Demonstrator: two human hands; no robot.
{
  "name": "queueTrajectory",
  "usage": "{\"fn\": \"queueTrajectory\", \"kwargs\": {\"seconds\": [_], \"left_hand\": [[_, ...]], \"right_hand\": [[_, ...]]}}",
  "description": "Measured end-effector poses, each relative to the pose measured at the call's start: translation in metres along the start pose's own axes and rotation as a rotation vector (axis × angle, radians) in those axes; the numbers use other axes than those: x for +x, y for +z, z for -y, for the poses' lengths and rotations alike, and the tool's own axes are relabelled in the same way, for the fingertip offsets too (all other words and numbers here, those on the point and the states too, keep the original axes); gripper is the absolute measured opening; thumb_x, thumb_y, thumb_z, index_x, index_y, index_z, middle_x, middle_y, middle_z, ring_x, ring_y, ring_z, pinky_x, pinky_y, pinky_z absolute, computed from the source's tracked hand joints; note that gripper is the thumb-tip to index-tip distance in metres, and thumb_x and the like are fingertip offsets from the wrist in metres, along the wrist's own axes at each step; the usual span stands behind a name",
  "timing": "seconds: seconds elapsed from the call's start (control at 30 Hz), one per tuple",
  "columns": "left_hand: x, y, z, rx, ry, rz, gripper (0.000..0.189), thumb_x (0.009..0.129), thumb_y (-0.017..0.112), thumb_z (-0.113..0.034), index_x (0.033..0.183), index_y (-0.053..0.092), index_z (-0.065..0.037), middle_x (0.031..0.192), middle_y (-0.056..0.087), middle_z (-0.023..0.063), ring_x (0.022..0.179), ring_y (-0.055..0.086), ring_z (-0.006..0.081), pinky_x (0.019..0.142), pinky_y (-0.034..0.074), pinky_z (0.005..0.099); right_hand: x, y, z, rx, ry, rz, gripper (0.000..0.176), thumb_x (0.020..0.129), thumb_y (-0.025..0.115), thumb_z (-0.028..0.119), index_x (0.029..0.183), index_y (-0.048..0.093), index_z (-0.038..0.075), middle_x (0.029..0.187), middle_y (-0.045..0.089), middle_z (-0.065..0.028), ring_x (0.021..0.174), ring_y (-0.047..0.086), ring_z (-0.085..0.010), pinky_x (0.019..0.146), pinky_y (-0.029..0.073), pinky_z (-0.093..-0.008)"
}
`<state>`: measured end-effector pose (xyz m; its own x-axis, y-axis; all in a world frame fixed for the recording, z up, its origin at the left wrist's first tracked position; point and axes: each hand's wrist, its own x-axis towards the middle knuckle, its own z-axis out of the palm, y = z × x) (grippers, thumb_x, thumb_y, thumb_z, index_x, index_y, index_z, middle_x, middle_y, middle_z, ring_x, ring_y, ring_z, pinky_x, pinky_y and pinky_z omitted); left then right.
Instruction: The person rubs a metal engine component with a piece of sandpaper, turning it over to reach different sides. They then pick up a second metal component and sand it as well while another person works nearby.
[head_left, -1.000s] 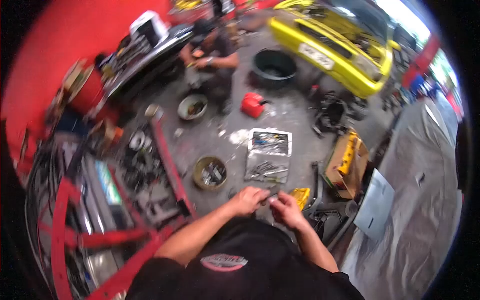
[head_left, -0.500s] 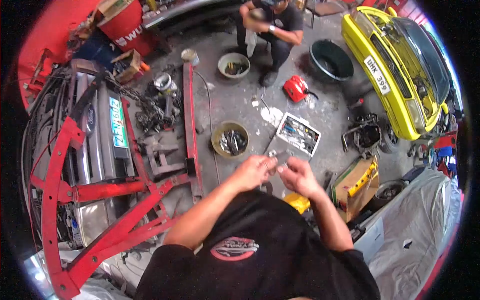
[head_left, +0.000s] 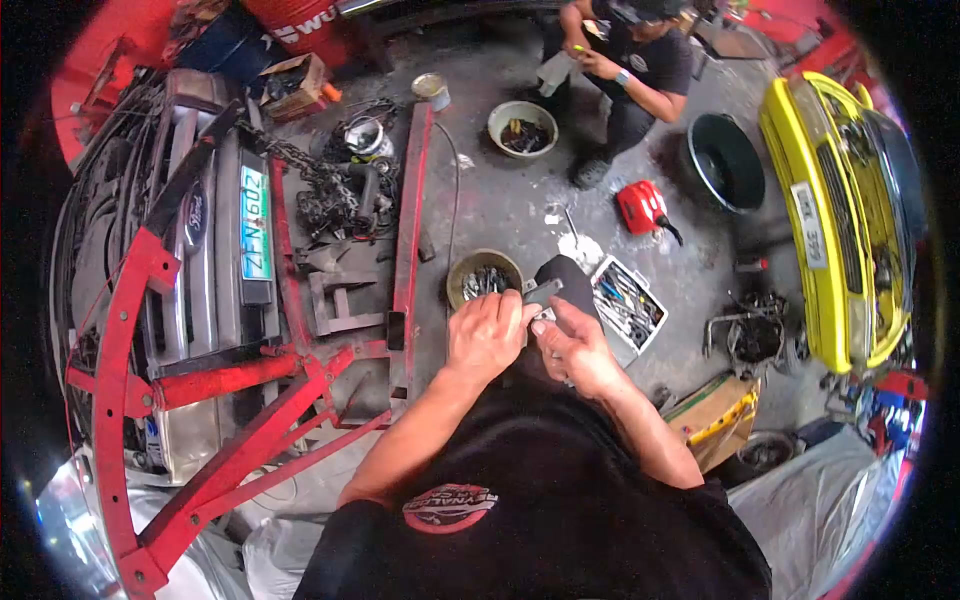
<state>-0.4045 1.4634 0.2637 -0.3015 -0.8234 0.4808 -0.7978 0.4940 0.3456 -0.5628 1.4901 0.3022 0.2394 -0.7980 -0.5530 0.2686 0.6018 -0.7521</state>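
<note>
My left hand (head_left: 484, 335) is closed, its fingers wrapped around something in front of my chest. My right hand (head_left: 582, 352) meets it with thumb and forefinger pinched together. Between them shows a small grey metal piece (head_left: 544, 291), flat and narrow, with a shiny bit near my right thumb. Its exact kind is too small and covered to make out. Past my hands sit a round basin of metal parts (head_left: 458, 280) and a white tray (head_left: 648, 340) of tools.
A red metal frame (head_left: 412, 220) stands left, before a car's grille (head_left: 215, 260). Farther off, a person (head_left: 655, 65) crouches by another basin (head_left: 497, 135). On the floor are a red jug (head_left: 640, 207) and a dark tub (head_left: 722, 195). A yellow car (head_left: 825, 310) stands right.
The view has shifted left and tilted, so the surroundings appear farther right and lower. Both hands still hold the small metal piece close together. A dark-clad leg now shows beyond them.
</note>
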Motion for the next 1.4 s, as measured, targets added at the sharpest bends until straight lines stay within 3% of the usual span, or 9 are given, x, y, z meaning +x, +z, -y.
{"fn": "queueTrajectory", "kwargs": {"seconds": [0.17,0.3,0.47,0.7,0.87,0.97,1.1,1.13,1.4], "left_hand": [[0.047,0.004,0.062,0.212,-0.156,-0.269,0.017,0.087,0.065,-0.021,0.083,0.06,-0.005,0.063,0.053,0.0096,0.055,0.056,0.0278,0.05,0.043,0.041],[0.098,0.004,0.139,0.253,-0.537,-0.469,0.021,0.093,0.06,-0.017,0.095,0.061,0.003,0.066,0.058,0.0183,0.057,0.058,0.0344,0.051,0.045,0.0415],[0.167,0.039,0.146,-0.682,-1.243,-0.478,0.027,0.1,0.05,-0.022,0.096,0.062,0.001,0.059,0.053,0.0058,0.048,0.05,0.0129,0.045,0.039,0.0286],[0.251,0.051,0.122,-0.777,-1.125,-0.468,0.022,0.099,0.053,-0.02,0.104,0.062,0.001,0.071,0.054,-0.0018,0.057,0.049,0.0071,0.053,0.042,0.0225],[0.3,0.063,0.149,-0.055,-0.787,-0.368,0.018,0.089,0.064,-0.015,0.099,0.063,0.0,0.087,0.065,0.02,0.073,0.064,0.0375,0.063,0.052,0.0421],[0.32,0.066,0.178,-0.049,-0.835,-0.255,0.016,0.088,0.063,-0.009,0.1,0.064,0.001,0.086,0.065,0.0212,0.076,0.063,0.0405,0.065,0.051,0.0413],[0.34,0.079,0.236,-0.424,-0.8,-0.377,0.018,0.087,0.067,-0.015,0.097,0.064,0.0,0.073,0.063,0.0146,0.059,0.062,0.0239,0.056,0.049,0.0373],[0.342,0.076,0.255,-0.647,-0.999,-0.199,0.021,0.092,0.065,-0.018,0.097,0.064,0.002,0.072,0.065,0.0041,0.057,0.057,0.0088,0.05,0.045,0.0245],[0.387,0.037,0.399,-1.356,-0.96,0.043,0.017,0.097,0.056,-0.013,0.108,0.05,-0.004,0.074,0.057,0.0011,0.055,0.054,0.0067,0.043,0.034,0.0198]], "right_hand": [[0.076,0.003,0.051,0.401,0.388,0.27,0.009,0.095,0.057,0.014,0.098,0.051,0.009,0.067,0.043,0.0024,0.049,0.036,-0.0067,0.042,0.029,-0.0228],[0.166,-0.032,0.066,0.352,0.534,0.38,0.012,0.095,0.057,0.016,0.102,0.05,0.01,0.068,0.045,0.0012,0.048,0.037,-0.0082,0.042,0.03,-0.0239],[0.275,-0.045,0.172,0.027,0.307,0.468,0.025,0.095,0.054,0.015,0.117,0.049,0.004,0.08,0.058,-0.007,0.051,0.052,-0.0145,0.047,0.044,-0.0293],[0.361,-0.018,0.274,-0.32,0.302,0.728,0.049,0.097,0.052,0.016,0.14,0.035,0.003,0.085,0.061,-0.0078,0.046,0.047,-0.01,0.04,0.038,-0.0232],[0.386,0.012,0.303,-0.308,0.356,0.787,0.037,0.096,0.054,0.013,0.131,0.043,0.006,0.071,0.05,-0.0005,0.044,0.042,-0.0071,0.039,0.035,-0.0224],[0.412,0.023,0.31,-0.358,0.32,0.77,0.019,0.096,0.055,0.012,0.113,0.05,0.006,0.068,0.048,0.0007,0.044,0.041,-0.0068,0.038,0.034,-0.0231],[0.452,0.042,0.328,-0.367,0.287,0.695,0.013,0.095,0.056,0.01,0.105,0.05,0.005,0.064,0.046,0.0014,0.043,0.041,-0.0067,0.037,0.033,-0.024],[0.462,0.049,0.331,-0.367,0.27,0.685,0.013,0.095,0.056,0.01,0.106,0.051,0.005,0.064,0.046,0.0015,0.043,0.041,-0.0068,0.037,0.033,-0.0241],[0.54,0.146,0.355,-0.414,0.138,0.52,0.03,0.097,0.054,0.017,0.125,0.053,0.004,0.066,0.051,0.0009,0.049,0.048,-0.0078,0.043,0.039,-0.0228]]}}
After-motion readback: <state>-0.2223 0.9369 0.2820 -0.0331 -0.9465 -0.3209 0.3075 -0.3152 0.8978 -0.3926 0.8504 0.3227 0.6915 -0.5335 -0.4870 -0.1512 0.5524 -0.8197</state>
